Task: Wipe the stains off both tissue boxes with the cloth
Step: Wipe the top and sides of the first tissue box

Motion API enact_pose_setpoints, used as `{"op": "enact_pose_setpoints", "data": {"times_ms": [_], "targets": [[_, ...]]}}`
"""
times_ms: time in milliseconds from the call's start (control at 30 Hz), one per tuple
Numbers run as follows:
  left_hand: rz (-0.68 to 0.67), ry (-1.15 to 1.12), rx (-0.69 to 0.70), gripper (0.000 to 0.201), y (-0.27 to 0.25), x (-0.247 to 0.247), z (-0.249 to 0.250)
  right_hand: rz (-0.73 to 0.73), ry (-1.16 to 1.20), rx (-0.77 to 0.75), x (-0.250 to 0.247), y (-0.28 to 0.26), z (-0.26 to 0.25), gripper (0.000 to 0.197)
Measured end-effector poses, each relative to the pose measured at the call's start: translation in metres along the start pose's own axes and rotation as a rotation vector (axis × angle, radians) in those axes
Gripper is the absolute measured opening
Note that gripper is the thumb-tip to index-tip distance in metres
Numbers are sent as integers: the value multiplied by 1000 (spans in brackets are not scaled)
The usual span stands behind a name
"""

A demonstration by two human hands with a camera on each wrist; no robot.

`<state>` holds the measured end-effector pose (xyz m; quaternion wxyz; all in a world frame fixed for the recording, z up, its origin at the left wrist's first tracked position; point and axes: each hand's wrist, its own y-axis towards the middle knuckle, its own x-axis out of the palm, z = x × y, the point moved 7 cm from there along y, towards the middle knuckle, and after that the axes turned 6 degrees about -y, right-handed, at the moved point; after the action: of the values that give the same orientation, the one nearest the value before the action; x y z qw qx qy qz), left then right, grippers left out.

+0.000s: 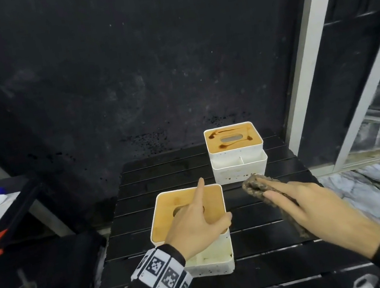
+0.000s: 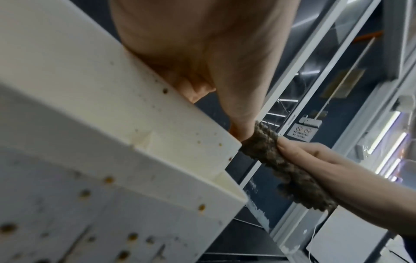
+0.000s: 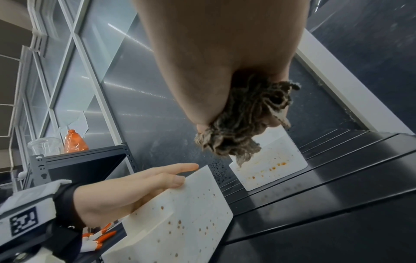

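A small sign point(image 2: 300, 132) on the glass wall, seen from the left wrist, reads "NO SMOKING" with a second line too blurred to read. The wristbands carry square black-and-white code tags point(image 1: 166, 272) with no readable words.

Two white tissue boxes with tan lids stand on a black slatted table point(image 1: 263, 239). The near box point(image 1: 184, 205) sits toward the table's left front; its lid looks mostly plain, while its white sides are dotted with brown specks. The far box point(image 1: 233, 136) stands well apart at the back right, with dark brown streaks and blobs around its oval slot and orange-brown spots low on its front wall.

The left hand point(image 1: 197, 225) rests on the near box's lid, over the slot, fingers loosely spread and the forefinger pointing toward the far edge; the thumb lies at the lid's right rim. It grips nothing.

The right hand point(image 1: 311, 201) is to the right of the near box and in front of the far one, above the table. Its fingers lie straight along the top of a folded brown cloth point(image 1: 257, 185), and the thumb presses it from below, so the cloth is pinched. The cloth's tip pokes past the fingertips and is near the far box's lower right corner; I cannot tell whether it touches.

On a shelf at left stand an orange bottle point(image 3: 74, 140) and a clear jar point(image 3: 45, 146).
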<state>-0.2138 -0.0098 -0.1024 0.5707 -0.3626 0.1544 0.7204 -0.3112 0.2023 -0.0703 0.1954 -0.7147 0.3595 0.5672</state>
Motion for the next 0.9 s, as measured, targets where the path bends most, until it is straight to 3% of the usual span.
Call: {"op": "enact_pose_setpoints", "data": {"times_ms": [133, 367, 467, 600, 800, 900], "targets": [[58, -289, 23, 88, -7, -20, -1, 5, -24, -5, -5, 0, -21, 48], [201, -643, 84, 40, -10, -44, -28, -2, 271, -30, 3, 12, -75, 71], [207, -679, 100, 36, -11, -43, -35, 7, 240, -75, 2, 19, -102, 67], [187, -724, 128, 39, -12, -39, -38, -13, 29, -143, 3, 26, -124, 59], [171, -892, 125, 40, -13, -35, -42, -69, -164, -240, 10, -2, -141, 57], [158, -910, 119, 39, -10, -35, -45, 35, -246, -245, 8, -11, -128, 53]]}}
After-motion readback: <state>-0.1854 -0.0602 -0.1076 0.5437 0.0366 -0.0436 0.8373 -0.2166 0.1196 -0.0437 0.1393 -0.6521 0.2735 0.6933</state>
